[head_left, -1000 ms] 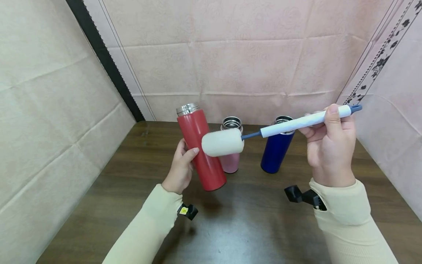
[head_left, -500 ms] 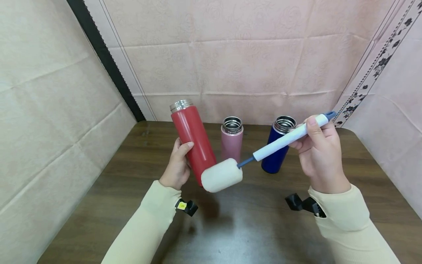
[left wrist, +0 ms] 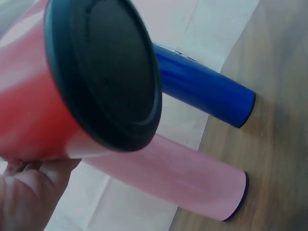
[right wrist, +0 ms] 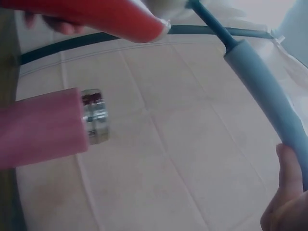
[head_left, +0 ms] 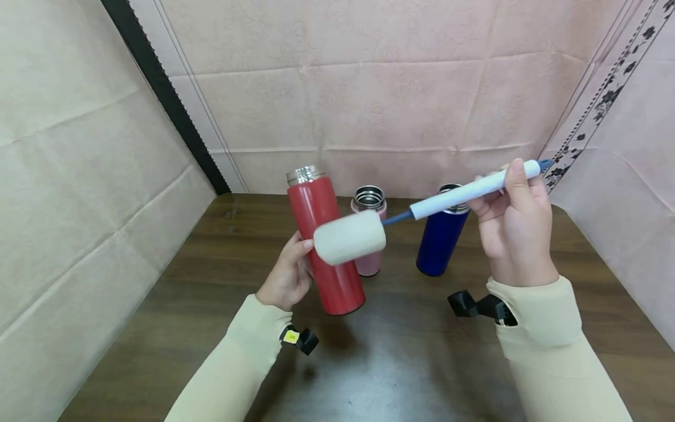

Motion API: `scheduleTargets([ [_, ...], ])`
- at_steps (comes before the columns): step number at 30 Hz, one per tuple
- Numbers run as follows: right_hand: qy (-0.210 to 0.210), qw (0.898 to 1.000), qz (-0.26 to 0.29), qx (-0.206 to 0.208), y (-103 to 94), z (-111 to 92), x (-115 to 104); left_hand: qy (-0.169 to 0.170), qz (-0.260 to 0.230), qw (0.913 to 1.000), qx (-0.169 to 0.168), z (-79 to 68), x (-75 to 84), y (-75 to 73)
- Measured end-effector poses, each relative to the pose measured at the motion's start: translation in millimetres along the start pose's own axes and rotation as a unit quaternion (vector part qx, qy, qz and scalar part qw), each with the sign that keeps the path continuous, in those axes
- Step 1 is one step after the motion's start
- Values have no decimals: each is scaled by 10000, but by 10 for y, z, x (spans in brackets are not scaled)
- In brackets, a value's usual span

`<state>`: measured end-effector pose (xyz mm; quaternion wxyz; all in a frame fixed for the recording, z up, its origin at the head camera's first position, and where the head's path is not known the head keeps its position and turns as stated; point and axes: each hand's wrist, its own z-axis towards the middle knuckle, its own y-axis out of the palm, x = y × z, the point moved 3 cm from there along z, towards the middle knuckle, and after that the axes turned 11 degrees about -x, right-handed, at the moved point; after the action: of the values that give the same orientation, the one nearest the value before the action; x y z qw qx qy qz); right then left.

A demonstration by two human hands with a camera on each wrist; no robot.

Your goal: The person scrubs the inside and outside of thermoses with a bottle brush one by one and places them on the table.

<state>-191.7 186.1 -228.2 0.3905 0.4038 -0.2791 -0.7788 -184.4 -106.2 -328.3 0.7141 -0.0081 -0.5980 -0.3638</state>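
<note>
My left hand [head_left: 289, 274] grips a red thermos bottle [head_left: 337, 287] round its side, holding it off the table and tilted with its bare steel mouth up and leftward. The black base of that bottle fills much of the left wrist view. In my right hand [head_left: 519, 234] is a bottle brush [head_left: 464, 193], pinched near the blue end of its light handle. Its white sponge head [head_left: 350, 237] lies across the front of the red bottle in the head view; whether they touch, I cannot tell. The sponge is outside the bottle.
Behind the sponge a pink bottle [head_left: 369, 266] stands lidless on the wooden table [head_left: 237, 351]. To its right is a blue bottle [head_left: 442, 246], also lidless, its mouth partly hidden by the brush handle. A cloth-covered wall [head_left: 390, 105] rises behind them.
The sponge head dipped toward the red bottle's base, then came back up across its side. The red bottle moved slightly left and back right. Both hands kept their hold.
</note>
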Motion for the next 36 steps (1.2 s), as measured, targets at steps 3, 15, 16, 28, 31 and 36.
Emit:
scheduleTargets([
  [3,-35,9992,298,277,24,93,-12,-63,-29,9989,-465,-7,-24,27],
  [15,266,9938,720,802,14,273,31,-171,135,9974,-682,-1,-60,82],
  [16,364,9937,716,782,-3,266,42,-120,146,9975,-680,0,-54,81],
  [28,1265,9912,-372,-75,-137,45,179,323,120,9977,591,46,32,-19],
  [31,1443,9859,-786,-313,-153,-1,197,378,81,9970,665,56,67,-42],
  [36,1613,9778,-1208,-571,-163,-69,196,331,-7,9971,681,60,107,-77],
])
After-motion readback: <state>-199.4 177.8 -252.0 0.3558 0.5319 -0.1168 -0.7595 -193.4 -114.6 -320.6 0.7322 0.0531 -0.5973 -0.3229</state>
